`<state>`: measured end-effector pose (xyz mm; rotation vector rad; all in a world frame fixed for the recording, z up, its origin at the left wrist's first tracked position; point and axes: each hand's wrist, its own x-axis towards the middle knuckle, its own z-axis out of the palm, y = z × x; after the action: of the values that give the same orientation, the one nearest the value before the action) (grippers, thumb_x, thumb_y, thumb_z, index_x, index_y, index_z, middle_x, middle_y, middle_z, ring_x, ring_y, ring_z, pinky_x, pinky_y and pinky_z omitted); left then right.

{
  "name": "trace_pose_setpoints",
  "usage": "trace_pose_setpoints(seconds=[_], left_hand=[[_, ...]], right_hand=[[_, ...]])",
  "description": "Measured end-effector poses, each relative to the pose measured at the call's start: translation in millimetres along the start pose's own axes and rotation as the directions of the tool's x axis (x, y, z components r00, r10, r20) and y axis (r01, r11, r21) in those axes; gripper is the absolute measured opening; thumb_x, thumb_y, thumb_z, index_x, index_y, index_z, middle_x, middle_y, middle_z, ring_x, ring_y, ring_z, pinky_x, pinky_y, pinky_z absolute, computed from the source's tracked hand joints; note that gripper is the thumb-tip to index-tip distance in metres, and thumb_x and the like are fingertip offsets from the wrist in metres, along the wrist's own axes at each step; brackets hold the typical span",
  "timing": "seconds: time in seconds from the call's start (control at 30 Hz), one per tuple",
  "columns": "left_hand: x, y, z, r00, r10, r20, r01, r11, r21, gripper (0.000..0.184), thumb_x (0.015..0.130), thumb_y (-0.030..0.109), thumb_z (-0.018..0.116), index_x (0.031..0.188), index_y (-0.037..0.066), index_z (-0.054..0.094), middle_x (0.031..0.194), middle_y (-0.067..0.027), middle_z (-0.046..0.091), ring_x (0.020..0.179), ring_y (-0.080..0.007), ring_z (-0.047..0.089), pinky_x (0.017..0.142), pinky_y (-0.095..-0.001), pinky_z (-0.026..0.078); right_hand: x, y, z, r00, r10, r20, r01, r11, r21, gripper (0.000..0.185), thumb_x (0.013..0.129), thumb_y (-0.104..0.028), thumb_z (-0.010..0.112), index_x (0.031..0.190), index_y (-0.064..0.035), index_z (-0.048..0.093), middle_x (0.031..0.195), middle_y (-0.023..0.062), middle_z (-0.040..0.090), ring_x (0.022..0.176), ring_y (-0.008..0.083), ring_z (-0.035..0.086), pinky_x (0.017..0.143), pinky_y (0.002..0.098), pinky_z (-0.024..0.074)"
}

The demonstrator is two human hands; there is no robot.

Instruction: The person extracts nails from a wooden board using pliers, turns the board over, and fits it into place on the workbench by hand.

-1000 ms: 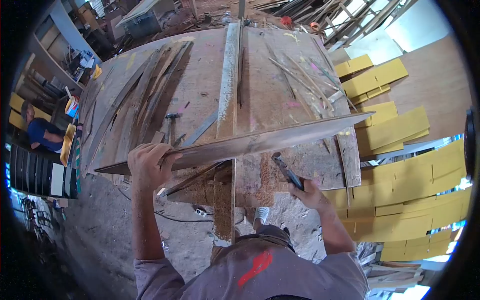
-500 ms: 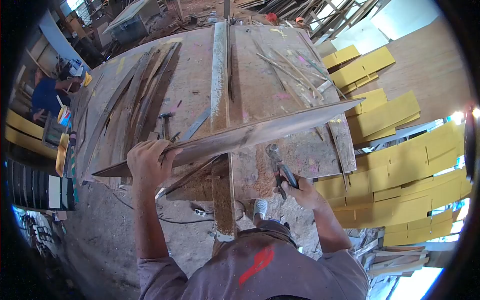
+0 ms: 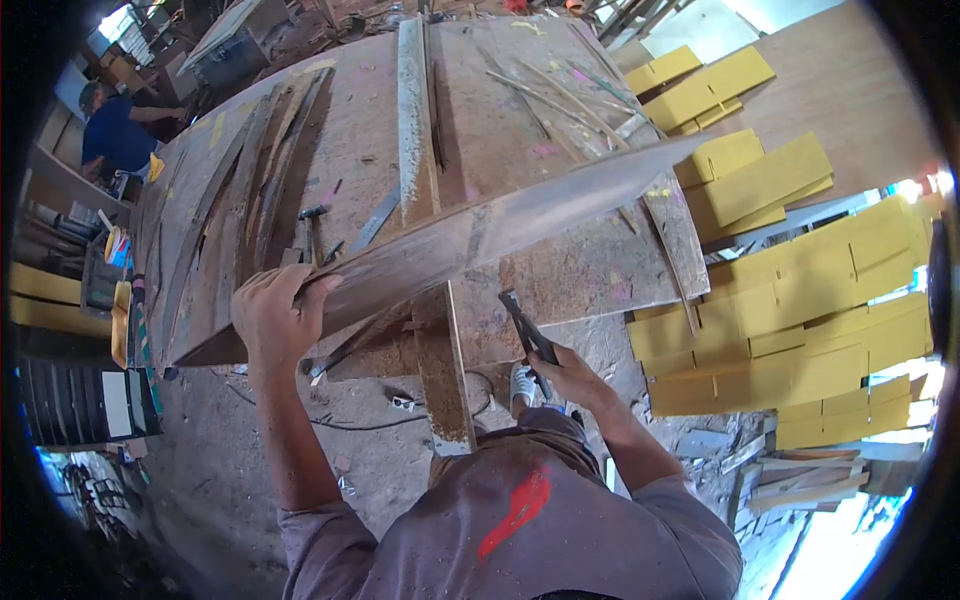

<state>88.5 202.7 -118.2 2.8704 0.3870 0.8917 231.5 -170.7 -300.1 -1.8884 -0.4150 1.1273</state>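
My left hand point(image 3: 280, 318) grips a long wooden board point(image 3: 440, 250) near its left end, thumb over the top edge. The board is held on edge and slants across the worktable, its right end farther from me. In my right hand point(image 3: 572, 378) is a pair of pincers point(image 3: 524, 325), held by the handles. Their head points up and to the left, just below the board and apart from it. A hammer point(image 3: 313, 228) lies on the table behind the board, close to my left hand.
A long raised beam point(image 3: 412, 130) runs down the worktable point(image 3: 350, 150). Old wood strips point(image 3: 265, 170) lie on the left, thin sticks point(image 3: 570, 105) on the right. Yellow panels point(image 3: 790, 290) stand at the right. A co-worker point(image 3: 120, 130) is at the far left.
The board has tipped so more of its face shows, and has shifted slightly left. The pincers have turned and moved left. The co-worker now has an arm stretched out.
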Motion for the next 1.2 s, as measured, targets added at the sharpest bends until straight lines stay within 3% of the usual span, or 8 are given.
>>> trace_pose_setpoints(seconds=[0.13, 0.37, 0.47, 0.57, 0.77, 0.87, 0.97, 1.2], left_hand=[[-9.1, 11.9, -0.4, 0.999, -0.029, -0.016, 0.029, 0.999, 0.024, 0.029, 0.081, 0.028, 0.086, 0.083, 0.002, 0.073, 0.071, -0.0121, 0.07, 0.064, -0.0319, 0.068, 0.061, -0.0396, 0.048], [-11.6, 24.6, -3.0, 0.997, -0.081, 0.002, 0.081, 0.995, 0.065, 0.031, 0.08, 0.03, 0.087, 0.083, 0.003, 0.073, 0.074, -0.0112, 0.072, 0.068, -0.0304, 0.071, 0.063, -0.0389, 0.051], [-15.6, 24.2, -1.8, 0.992, -0.122, 0.015, 0.122, 0.992, 0.038, 0.032, 0.081, 0.032, 0.086, 0.084, 0.003, 0.073, 0.076, -0.0111, 0.073, 0.07, -0.0309, 0.072, 0.065, -0.0394, 0.052], [-16.1, 23.8, -1.2, 0.997, -0.078, -0.021, 0.079, 0.995, 0.061, 0.033, 0.082, 0.034, 0.085, 0.084, 0.003, 0.073, 0.076, -0.0111, 0.073, 0.071, -0.0311, 0.072, 0.064, -0.0399, 0.052], [-21.4, 25.8, -2.7, 0.999, -0.035, -0.03, 0.037, 0.996, 0.078, 0.03, 0.085, 0.033, 0.083, 0.084, 0.005, 0.073, 0.077, -0.0109, 0.074, 0.07, -0.0304, 0.073, 0.064, -0.0396, 0.052], [-24.1, 23.7, -1.4, 0.999, -0.009, -0.035, 0.012, 0.996, 0.085, 0.03, 0.086, 0.033, 0.083, 0.084, 0.005, 0.072, 0.076, -0.0104, 0.073, 0.068, -0.0298, 0.072, 0.063, -0.0391, 0.052], [-24.6, 24.1, -1.4, 1.0, -0.009, -0.025, 0.011, 0.996, 0.086, 0.031, 0.085, 0.034, 0.083, 0.083, 0.005, 0.072, 0.075, -0.0101, 0.073, 0.066, -0.0289, 0.072, 0.061, -0.0378, 0.052], [-22.8, 19.8, 3.0, 0.998, -0.001, -0.057, 0.009, 0.99, 0.139, 0.032, 0.084, 0.035, 0.083, 0.081, 0.006, 0.071, 0.071, -0.0087, 0.071, 0.062, -0.0268, 0.07, 0.059, -0.0371, 0.052]], right_hand=[[6.9, -15.8, -5.7, 0.997, -0.07, -0.015, 0.07, 0.997, 0.028, 0.044, 0.104, -0.034, 0.063, 0.13, 0.0011, 0.06, 0.097, 0.007, 0.068, 0.094, 0.0164, 0.06, 0.087, 0.0344, 0.0493], [30.8, -50.1, -18.0, 0.961, -0.272, -0.054, 0.263, 0.956, -0.133, 0.045, 0.105, -0.028, 0.056, 0.142, -0.0019, 0.056, 0.101, 0.0194, 0.069, 0.096, 0.0241, 0.064, 0.09, 0.0392, 0.0499], [31.3, -64.8, -18.7, 0.972, -0.234, -0.016, 0.23, 0.963, -0.139, 0.049, 0.105, -0.028, 0.058, 0.148, -0.0054, 0.054, 0.115, 0.0254, 0.072, 0.116, 0.031, 0.068, 0.098, 0.0436, 0.0498], [38.1, -53.5, -9.7, 0.971, -0.235, -0.045, 0.227, 0.965, -0.133, 0.045, 0.105, -0.031, 0.058, 0.14, -0.0017, 0.058, 0.103, 0.0199, 0.073, 0.101, 0.0266, 0.071, 0.089, 0.0405, 0.0524], [27.1, -61.9, 10.5, 1.0, -0.019, -0.003, 0.019, 0.953, 0.304, 0.021, 0.102, -0.027, 0.062, 0.1, -0.0061, 0.06, 0.076, -0.0015, 0.058, 0.066, 0.0084, 0.055, 0.058, 0.0275, 0.0429], [32.5, -54.7, -4.3, 0.999, -0.031, 0.009, 0.029, 0.982, 0.188, 0.022, 0.102, -0.028, 0.063, 0.098, -0.0072, 0.059, 0.071, -0.0025, 0.054, 0.06, 0.0075, 0.051, 0.053, 0.0286, 0.0398], [31.9, -64.3, -23.5, 0.998, 0.015, 0.06, -0.013, 1.0, -0.019, 0.038, 0.105, -0.038, 0.059, 0.112, -0.0014, 0.066, 0.076, 0.0028, 0.058, 0.071, 0.0139, 0.054, 0.066, 0.0345, 0.0452], [73.9, -50.4, -63.1, 0.971, 0.011, 0.238, 0.005, 0.998, -0.068, 0.039, 0.105, -0.039, 0.06, 0.114, -0.0015, 0.066, 0.073, 0.0011, 0.053, 0.069, 0.0131, 0.051, 0.065, 0.0349, 0.0444]])
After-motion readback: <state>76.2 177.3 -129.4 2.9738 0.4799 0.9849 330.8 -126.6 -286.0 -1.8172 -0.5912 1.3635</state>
